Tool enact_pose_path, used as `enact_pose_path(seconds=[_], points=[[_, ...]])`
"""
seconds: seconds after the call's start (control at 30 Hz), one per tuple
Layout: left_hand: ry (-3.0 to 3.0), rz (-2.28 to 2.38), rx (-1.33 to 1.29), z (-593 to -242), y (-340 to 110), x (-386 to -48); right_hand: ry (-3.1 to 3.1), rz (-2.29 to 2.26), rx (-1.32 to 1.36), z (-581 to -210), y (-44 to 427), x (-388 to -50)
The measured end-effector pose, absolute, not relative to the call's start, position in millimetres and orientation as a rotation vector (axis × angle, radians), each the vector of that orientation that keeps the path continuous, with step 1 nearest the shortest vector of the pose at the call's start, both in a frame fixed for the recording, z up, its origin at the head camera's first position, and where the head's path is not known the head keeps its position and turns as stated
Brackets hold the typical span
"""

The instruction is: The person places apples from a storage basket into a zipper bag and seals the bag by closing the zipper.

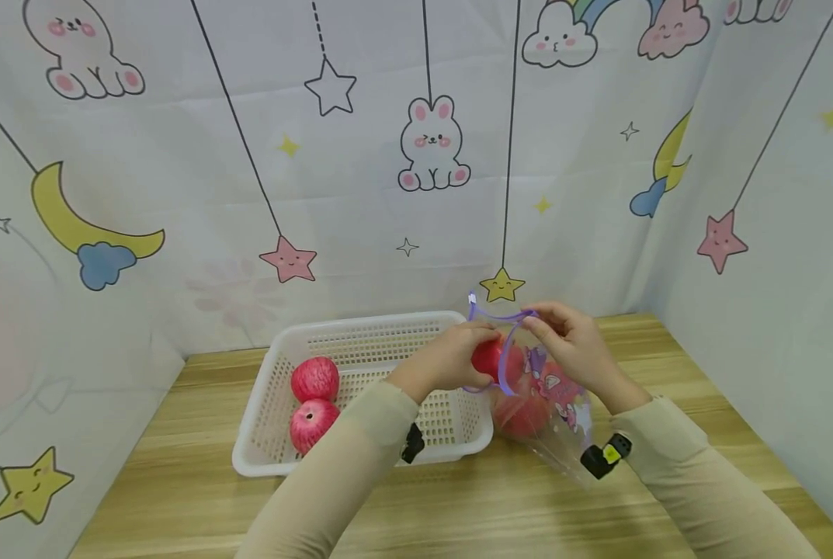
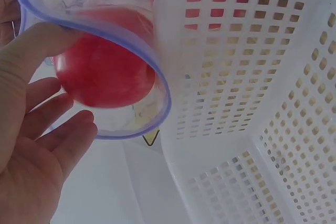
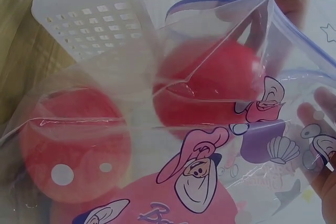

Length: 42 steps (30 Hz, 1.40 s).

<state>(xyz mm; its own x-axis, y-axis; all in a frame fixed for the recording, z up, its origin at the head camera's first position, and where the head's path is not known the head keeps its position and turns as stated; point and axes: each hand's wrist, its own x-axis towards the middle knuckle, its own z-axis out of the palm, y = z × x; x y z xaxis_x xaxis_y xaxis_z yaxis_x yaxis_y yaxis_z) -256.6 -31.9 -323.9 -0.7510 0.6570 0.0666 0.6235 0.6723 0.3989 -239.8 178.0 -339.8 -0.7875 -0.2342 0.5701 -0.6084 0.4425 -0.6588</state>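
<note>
1. The left hand (image 1: pixel 447 361) is reaching over the right end of the white perforated basket (image 1: pixel 360 324), its thumb and fingers curving loosely around a red apple (image 1: pixel 486 359). I cannot tell whether every fingertip is touching the fruit.
2. This apple is sitting just within the mouth of a transparent zip bag (image 1: pixel 556 446), with the purple rim (image 1: pixel 505 365) looping around it; in the left wrist view, the thumb is overlapping that rim.
3. The right hand (image 1: pixel 577 349) is pinching the rim between thumb and fingers on the bag's far right side, leaving only the thickness of the edge in its grip.
4. Its hold is helping to keep the mouth spread, and a cartoon print (image 3: pixel 197 166) is showing on the clear film.
5. Lower in the bag, another red apple (image 3: pixel 76 145) is resting behind the plastic, apart from the upper one in the right wrist view.
6. The bag is standing just beside the basket, on the wood-grain table (image 1: pixel 178 435).
7. Inside the basket, two streaked red apples (image 1: pixel 314 380) are lying together near the left end.
8. Beige sleeves (image 1: pixel 695 466) are covering both forearms, and a white cloth (image 1: pixel 367 194) with printed rabbits and stars is hanging behind.
</note>
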Motion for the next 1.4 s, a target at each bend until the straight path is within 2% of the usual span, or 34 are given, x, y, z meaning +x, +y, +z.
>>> enact_pose_path(seconds=[0.23, 1.4], points=[[2.783, 0.698, 0.984, -323, -43, -255, -2.273, 1.302, 0.73, -340, 179, -241], [2.928, 0.796, 0.924, -340, -93, -254, -2.316, 1.287, 0.643, -339, 185, -243]])
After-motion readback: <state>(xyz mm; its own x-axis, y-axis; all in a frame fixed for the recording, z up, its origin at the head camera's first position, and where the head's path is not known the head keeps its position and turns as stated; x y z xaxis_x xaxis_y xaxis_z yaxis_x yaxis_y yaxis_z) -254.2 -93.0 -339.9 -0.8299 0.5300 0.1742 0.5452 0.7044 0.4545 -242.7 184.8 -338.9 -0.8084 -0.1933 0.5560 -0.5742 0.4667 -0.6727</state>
